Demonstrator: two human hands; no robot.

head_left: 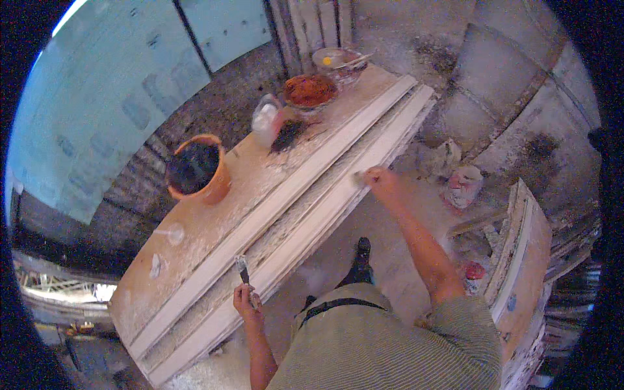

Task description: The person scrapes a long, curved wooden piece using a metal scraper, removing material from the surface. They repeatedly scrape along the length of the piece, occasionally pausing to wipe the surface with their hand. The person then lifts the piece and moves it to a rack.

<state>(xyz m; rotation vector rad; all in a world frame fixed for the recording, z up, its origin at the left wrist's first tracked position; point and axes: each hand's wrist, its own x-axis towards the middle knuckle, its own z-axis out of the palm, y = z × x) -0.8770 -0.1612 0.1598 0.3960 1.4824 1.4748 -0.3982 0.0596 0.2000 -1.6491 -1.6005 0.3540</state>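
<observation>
My left hand is closed around the dark handle of a putty knife, its pale-smeared blade pointing up and away over the near board. My right hand is closed on a small greyish piece, too blurred to name, against the face of the near white moulded board. Parallel to it lies a second white moulded board, with a rough, speckled strip between them. Both run diagonally along a dusty worktable.
On the table's far side stand an orange bucket with a dark inside, a whitish container, a bowl of reddish-brown material and a clear basin. White sacks lie on the floor at right, near stacked boards.
</observation>
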